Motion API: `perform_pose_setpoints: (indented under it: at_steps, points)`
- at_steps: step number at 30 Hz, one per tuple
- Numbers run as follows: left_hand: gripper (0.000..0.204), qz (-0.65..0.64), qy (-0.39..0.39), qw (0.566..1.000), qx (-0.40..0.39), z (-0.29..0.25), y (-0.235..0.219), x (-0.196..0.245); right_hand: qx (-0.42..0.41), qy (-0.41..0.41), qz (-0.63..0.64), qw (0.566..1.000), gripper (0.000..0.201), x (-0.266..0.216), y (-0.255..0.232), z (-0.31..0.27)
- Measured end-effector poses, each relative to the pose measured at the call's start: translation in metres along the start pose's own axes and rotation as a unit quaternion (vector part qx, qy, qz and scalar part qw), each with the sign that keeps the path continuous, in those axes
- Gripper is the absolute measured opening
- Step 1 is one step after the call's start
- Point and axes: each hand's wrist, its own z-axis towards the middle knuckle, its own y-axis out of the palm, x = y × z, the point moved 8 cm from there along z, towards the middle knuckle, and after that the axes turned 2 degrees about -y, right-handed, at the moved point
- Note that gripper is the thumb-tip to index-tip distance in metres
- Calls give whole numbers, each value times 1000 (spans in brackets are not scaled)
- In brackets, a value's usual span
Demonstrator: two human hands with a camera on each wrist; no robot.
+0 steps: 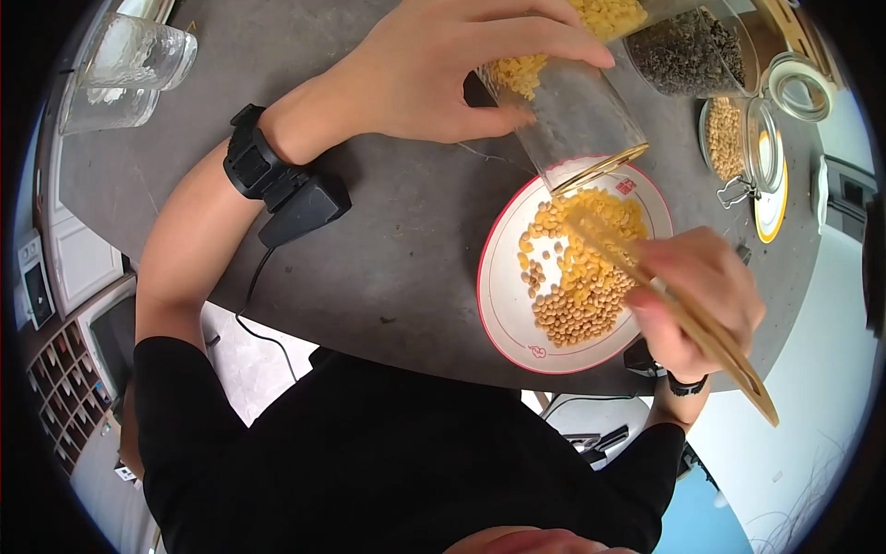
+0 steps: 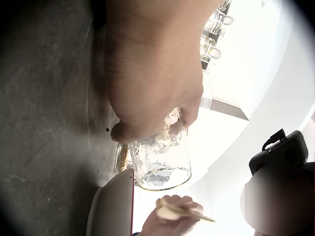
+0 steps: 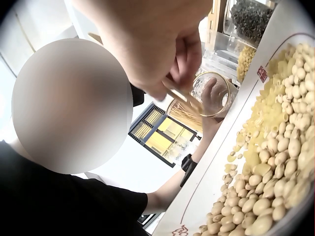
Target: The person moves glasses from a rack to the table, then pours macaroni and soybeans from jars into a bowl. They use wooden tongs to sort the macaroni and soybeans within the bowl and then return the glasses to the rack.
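Note:
The left hand point(image 1: 461, 69) grips a clear glass point(image 1: 581, 115) tipped on its side, its gold-rimmed mouth over the plate's upper edge; in the left wrist view fingers wrap round the glass point(image 2: 162, 162). Yellow pasta pieces point(image 1: 520, 76) show near the glass's far end. The right hand point(image 1: 706, 300) pinches wooden tongs point(image 1: 706, 332), tips above the food. On the red-rimmed white plate point(image 1: 503, 319) lie yellow pasta point(image 1: 604, 217) and tan beans point(image 1: 577, 319), partly mixed. In the right wrist view the tong tips point(image 3: 194, 104) are near the glass mouth point(image 3: 211, 93).
Beyond the plate are a container of dark dried bits point(image 1: 688, 55) and an open clip-lid jar of beans point(image 1: 726, 138), near a yellow-rimmed plate point(image 1: 773, 217). Two clear glasses point(image 1: 138, 55) sit at the far left. A cable point(image 1: 247, 295) hangs over the table's near edge.

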Motion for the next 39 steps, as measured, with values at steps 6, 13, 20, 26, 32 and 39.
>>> perform_pose_setpoints:
  at_steps: [6, 13, 20, 26, 32, 39]
  points:
    - [68, 8, -1, 1000, 1, 1, 0, 0, -37, -14, 18, 999, 40, -13, 10, 0]
    - [67, 9, 2, 1000, -2, 1, 1, 0, -95, 12, -16, 995, 34, -3, 27, -2]
    - [66, 8, 0, 1000, 1, 1, 0, 0, -110, 5, -24, 994, 35, 1, 29, -2]
    - [65, 7, 2, 1000, 0, 1, 1, 0, -123, -2, -29, 992, 33, -2, 29, -2]
    - [64, -11, 7, 1000, 14, -1, 1, -2, 78, -45, -8, 996, 34, -4, -9, -4]
    - [65, 4, -10, 1000, 1, 0, 3, -2, -76, 8, 38, 996, 38, -2, 11, 1]
